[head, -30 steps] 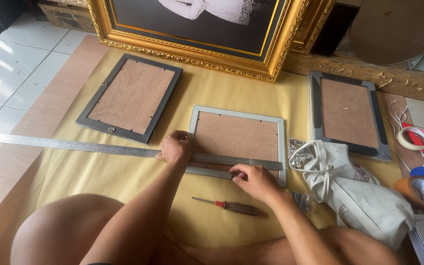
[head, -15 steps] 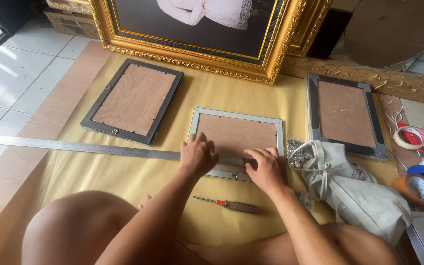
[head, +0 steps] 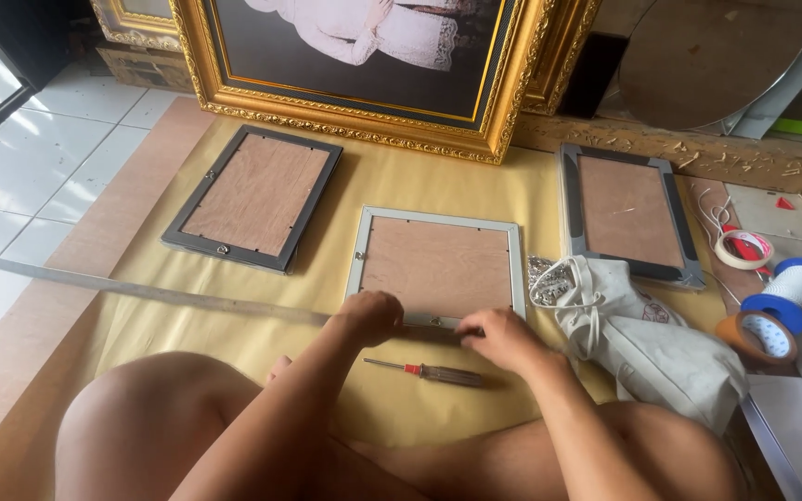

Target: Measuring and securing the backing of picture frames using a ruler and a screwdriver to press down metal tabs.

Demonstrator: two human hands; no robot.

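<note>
Head view: a large gilded picture frame (head: 364,111) leans along the far edge of the yellow sheet (head: 187,325), and below it lie a dark frame (head: 252,198) face down toward the left, a grey frame (head: 626,211) toward the right, and a silver frame (head: 436,267) in the middle. Both hands sit on the silver frame's near edge — left hand (head: 371,317) curled, fingertips pressing the rail, right hand (head: 503,339) likewise bent beside it, though what they pinch there I cannot tell. Just nearer lies a red-handled screwdriver (head: 424,372), untouched — a long steel ruler (head: 155,293) runs off to the left.
</note>
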